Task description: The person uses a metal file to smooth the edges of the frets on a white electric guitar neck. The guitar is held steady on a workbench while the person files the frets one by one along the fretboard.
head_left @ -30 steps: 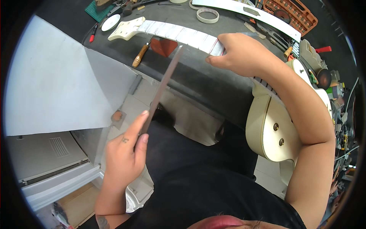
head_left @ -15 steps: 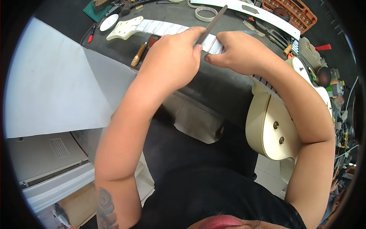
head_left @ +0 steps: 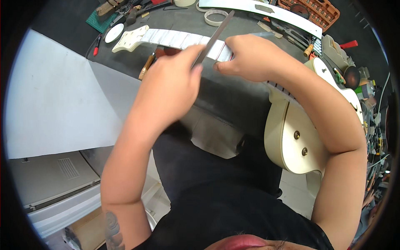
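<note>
A cream electric guitar (head_left: 291,146) lies across the workbench, its headstock (head_left: 131,38) to the left and its body to the right. Pale tape strips cover the fretboard (head_left: 173,38) between the frets. My left hand (head_left: 168,81) is closed around a narrow metal file (head_left: 218,33), which slants up and to the right across the neck. Its lower end is hidden in my fingers. My right hand (head_left: 252,57) grips the neck just right of the file, thumb on the near edge and fingers over the far side. My right forearm passes above the guitar body.
Beyond the neck are a tape roll (head_left: 216,18), a long white strip (head_left: 287,21) and an orange socket case (head_left: 310,14). A wooden-handled tool (head_left: 146,67), a white dish (head_left: 114,33) and a red-black marker (head_left: 97,46) lie left. More tools crowd the right.
My left hand has moved left and slightly down with the file, and is a little blurred. My right hand stays on the neck. The whole view has shifted slightly.
</note>
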Tool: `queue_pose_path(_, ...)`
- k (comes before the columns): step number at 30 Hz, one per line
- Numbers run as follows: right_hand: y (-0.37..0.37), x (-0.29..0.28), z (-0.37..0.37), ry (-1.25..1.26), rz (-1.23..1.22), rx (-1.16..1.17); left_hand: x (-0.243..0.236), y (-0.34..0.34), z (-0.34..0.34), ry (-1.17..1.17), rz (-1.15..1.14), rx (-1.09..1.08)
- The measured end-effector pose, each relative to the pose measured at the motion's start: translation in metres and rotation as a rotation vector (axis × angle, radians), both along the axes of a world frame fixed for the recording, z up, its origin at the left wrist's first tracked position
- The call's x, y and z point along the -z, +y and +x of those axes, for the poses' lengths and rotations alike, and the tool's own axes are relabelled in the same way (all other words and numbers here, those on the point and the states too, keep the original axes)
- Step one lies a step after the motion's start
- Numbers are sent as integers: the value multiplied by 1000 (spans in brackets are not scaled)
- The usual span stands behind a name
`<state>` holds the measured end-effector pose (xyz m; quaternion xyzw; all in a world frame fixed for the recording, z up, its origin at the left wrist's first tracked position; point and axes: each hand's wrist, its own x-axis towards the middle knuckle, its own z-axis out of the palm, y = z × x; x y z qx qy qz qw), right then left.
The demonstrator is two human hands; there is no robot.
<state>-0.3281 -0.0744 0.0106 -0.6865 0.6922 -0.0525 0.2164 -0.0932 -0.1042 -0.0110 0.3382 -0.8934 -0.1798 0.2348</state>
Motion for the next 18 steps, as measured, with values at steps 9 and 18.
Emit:
queue_pose_path(9,5,7,-6,34,-26,16,-13,87,95,-128,235,-108)
queue_pose_path(18,3,4,-2,16,-12,-22,-5,-9,-20,-48,60,-70)
